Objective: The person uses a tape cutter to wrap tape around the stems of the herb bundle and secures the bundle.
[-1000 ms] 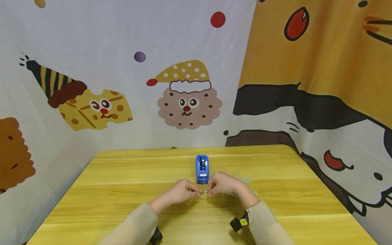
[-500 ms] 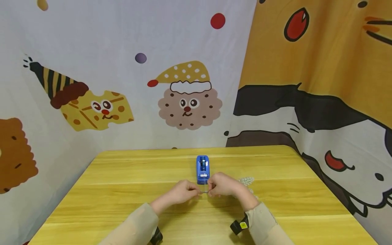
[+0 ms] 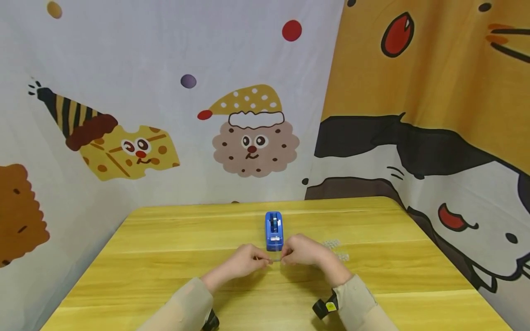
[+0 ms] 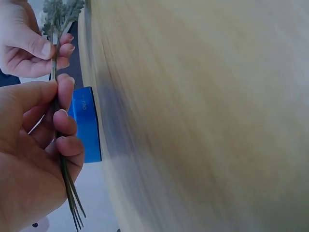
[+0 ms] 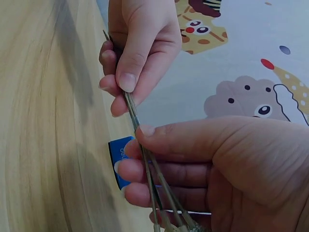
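Note:
A bundle of thin green-brown stems (image 4: 67, 179) runs across both hands, with grey-green leaves (image 4: 60, 14) at one end. My left hand (image 3: 248, 259) pinches the stems between thumb and fingers, and their bare ends stick out past its palm in the left wrist view. Close by on the leafy side, my right hand (image 3: 304, 250) also pinches them with thumb and fingers. Leaves show beyond its wrist in the head view. Just past the hands, a blue tape dispenser (image 3: 274, 231) stands on the table. A faint clear strip shows between dispenser and stems; its ends are hard to make out.
The wood-grain table (image 3: 174, 230) reaches back to a cartoon-printed curtain (image 3: 157, 50). A black wrist device (image 3: 320, 309) hangs under the right forearm, and another (image 3: 211, 320) shows by the left sleeve.
Both hands stay almost in place, holding the stems. Beyond the right wrist the leaves have shifted and show in a different arrangement. The dispenser stays put; the view has moved slightly.

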The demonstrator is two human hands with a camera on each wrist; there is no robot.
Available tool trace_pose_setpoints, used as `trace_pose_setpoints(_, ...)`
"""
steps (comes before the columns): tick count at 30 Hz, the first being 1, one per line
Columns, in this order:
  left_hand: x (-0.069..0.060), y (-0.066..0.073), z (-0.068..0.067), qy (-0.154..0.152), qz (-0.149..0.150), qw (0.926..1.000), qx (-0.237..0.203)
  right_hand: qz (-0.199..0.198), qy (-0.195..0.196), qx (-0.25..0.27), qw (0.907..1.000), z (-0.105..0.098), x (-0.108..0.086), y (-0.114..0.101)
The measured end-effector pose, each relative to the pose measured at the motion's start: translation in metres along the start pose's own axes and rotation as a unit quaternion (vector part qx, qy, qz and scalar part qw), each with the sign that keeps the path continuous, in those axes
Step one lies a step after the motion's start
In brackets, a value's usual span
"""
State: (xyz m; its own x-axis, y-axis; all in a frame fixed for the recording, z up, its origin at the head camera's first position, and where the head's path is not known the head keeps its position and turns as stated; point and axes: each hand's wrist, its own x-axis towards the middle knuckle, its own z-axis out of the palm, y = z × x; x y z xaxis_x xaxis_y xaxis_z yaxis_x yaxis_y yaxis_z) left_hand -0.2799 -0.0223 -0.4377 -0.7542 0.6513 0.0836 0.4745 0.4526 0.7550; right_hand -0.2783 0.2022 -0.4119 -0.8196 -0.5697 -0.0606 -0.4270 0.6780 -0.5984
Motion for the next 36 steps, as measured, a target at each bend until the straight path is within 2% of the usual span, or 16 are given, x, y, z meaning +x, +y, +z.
trace_pose_setpoints(4,0.0,-0.0004,0.0006,0.014,0.0,0.9999,0.008,-0.003,0.005,-0.03,0.9995,0.0003,0.0003,-0.001)
trace_pose_setpoints(10,0.0009,-0.0023,0.0022,0.03,-0.002,0.9991,0.029,-0.003,0.016,-0.037,0.9992,0.0014,0.0012,-0.0007)
trace_pose_setpoints(20,0.0036,-0.0043,0.0038,0.043,-0.028,0.9982,0.031,-0.015,0.039,-0.054,0.9977,0.0039,0.0041,0.0047)
trace_pose_setpoints(27,0.0042,-0.0029,0.003,0.029,-0.055,0.998,-0.01,-0.018,0.047,-0.07,0.9963,0.0056,0.005,0.0054)
trace_pose_setpoints(36,0.0044,-0.0021,0.004,-0.016,-0.053,0.9982,-0.021,-0.017,0.047,-0.073,0.9961,0.0082,0.0052,0.0055)
